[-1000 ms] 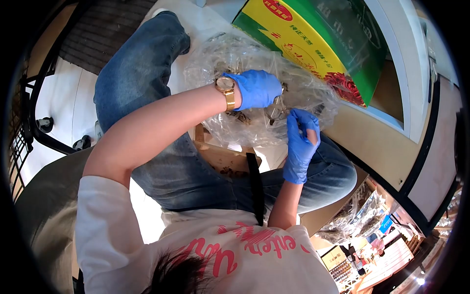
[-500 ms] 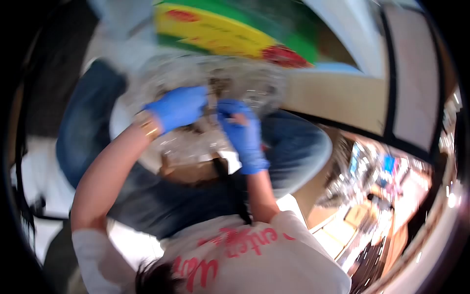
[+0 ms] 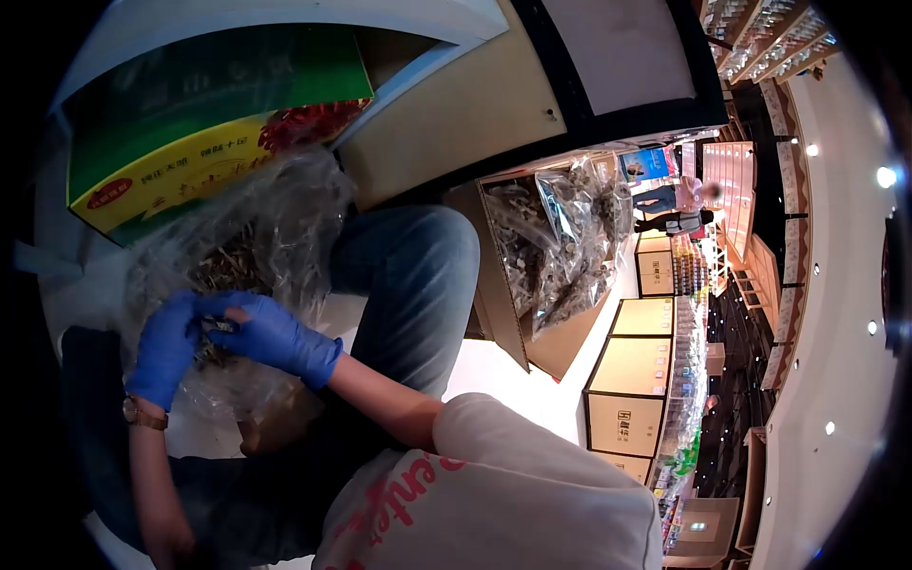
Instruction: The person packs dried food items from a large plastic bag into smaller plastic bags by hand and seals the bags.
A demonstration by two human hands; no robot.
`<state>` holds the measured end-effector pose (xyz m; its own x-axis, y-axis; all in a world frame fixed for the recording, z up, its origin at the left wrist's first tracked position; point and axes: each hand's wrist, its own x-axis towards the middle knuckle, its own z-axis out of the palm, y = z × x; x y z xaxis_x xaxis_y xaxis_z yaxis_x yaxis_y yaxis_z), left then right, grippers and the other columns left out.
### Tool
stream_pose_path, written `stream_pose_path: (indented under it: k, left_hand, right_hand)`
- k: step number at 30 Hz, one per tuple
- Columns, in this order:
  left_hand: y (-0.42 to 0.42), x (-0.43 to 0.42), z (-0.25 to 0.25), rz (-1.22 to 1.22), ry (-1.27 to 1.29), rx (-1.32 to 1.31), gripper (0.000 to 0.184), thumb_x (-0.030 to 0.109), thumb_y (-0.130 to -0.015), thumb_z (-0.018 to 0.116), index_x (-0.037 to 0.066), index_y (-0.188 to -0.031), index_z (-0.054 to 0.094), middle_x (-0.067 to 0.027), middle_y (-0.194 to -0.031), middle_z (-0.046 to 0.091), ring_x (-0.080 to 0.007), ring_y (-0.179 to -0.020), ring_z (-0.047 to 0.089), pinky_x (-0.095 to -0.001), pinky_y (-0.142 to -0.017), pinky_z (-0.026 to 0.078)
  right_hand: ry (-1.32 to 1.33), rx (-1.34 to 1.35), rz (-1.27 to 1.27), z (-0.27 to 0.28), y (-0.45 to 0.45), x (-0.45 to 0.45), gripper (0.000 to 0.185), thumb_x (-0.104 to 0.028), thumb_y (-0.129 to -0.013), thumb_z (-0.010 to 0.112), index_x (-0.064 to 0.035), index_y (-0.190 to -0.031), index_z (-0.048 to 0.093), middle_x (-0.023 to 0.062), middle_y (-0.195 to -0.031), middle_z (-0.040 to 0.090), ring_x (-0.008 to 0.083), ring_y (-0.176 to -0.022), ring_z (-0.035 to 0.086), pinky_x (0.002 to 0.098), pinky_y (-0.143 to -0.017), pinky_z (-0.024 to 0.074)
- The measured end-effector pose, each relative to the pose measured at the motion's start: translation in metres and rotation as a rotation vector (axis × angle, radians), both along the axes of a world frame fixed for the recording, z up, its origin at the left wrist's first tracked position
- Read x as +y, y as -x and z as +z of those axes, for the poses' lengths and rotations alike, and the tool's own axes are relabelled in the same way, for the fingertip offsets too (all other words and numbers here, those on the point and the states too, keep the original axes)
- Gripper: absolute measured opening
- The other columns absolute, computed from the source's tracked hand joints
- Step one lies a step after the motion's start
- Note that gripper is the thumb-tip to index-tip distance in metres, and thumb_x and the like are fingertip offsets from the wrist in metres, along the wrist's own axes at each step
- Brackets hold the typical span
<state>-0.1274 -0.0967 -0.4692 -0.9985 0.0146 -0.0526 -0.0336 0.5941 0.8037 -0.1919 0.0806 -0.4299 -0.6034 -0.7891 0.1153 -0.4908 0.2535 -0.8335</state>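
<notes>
Leaning in over the lap now, white shirt (image 3: 532,494) nearest, and both gloved hands meet at the bag! The left hand (image 3: 163,347), wristwatch (image 3: 133,409) at its wrist, curls its fingers inward; the right hand (image 3: 271,340) reaches across, thumb and fingers bent towards the left fingertips. Is there a small piece pinched between them? Cannot tell: the gloves cover the spot.

Right at the fingers, the clear plastic bag (image 3: 313,199) lies loose and crumpled, its dark, dried-looking pieces (image 3: 228,271) just beyond the knuckles, with more showing below the fingertips. This looks like close fingertip handling of the contents, and it calls, I judge, for a light pinch, with slack plastic kept out of the grip.

To the right of the bag, a bent knee in blue jeans (image 3: 408,266). Behind the bag, a green-and-yellow carton (image 3: 214,81), its printed side facing the hands, and next to it the pale cabinet (image 3: 456,114). Past the knee, a cardboard box (image 3: 570,347) holds more filled clear bags (image 3: 560,237).

Further out, two people (image 3: 676,211) near panelled counters (image 3: 627,418), packed shelves (image 3: 774,38) off to the side, and way out there, bright ceiling lights (image 3: 886,178)!
</notes>
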Motion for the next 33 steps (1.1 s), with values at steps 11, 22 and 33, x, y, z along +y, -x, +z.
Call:
stream_pose_path:
  k: [11,22,33]
  left_hand:
    - [0.008,-0.009,0.02,-0.117,0.177,-0.156,0.023,-0.004,-0.073,0.051,-0.001,-0.094,0.057,-0.0174,-0.102,0.056,-0.0367,-0.087,0.055,-0.0372,-0.074,0.047]
    - [-0.012,-0.041,0.024,-0.103,0.248,-0.076,0.009,0.005,-0.077,0.056,0.001,-0.083,0.06,-0.0158,-0.102,0.058,-0.0322,-0.088,0.057,-0.0375,-0.076,0.046]
    - [-0.054,-0.095,0.044,0.12,0.315,-0.189,0.008,0.003,-0.075,0.057,0.004,-0.081,0.062,-0.0094,-0.093,0.059,-0.0293,-0.085,0.056,-0.0354,-0.073,0.046]
  right_hand:
    - [-0.155,0.036,0.17,-0.01,0.009,0.004,0.036,-0.013,-0.08,0.062,-0.0098,-0.116,0.057,0.0153,-0.105,0.062,0.0323,-0.093,0.06,0.0372,-0.082,0.0478]
    - [-0.25,0.071,-0.172,-0.022,0.049,0.017,0.024,-0.011,-0.084,0.056,-0.0044,-0.105,0.063,0.0151,-0.1,0.064,0.0279,-0.091,0.062,0.0353,-0.08,0.0476]
    - [-0.457,-0.205,-0.009,-0.227,0.057,0.011,0.046,-0.018,-0.071,0.071,-0.0064,-0.113,0.057,0.0192,-0.106,0.059,0.0307,-0.099,0.057,0.0358,-0.083,0.0455]
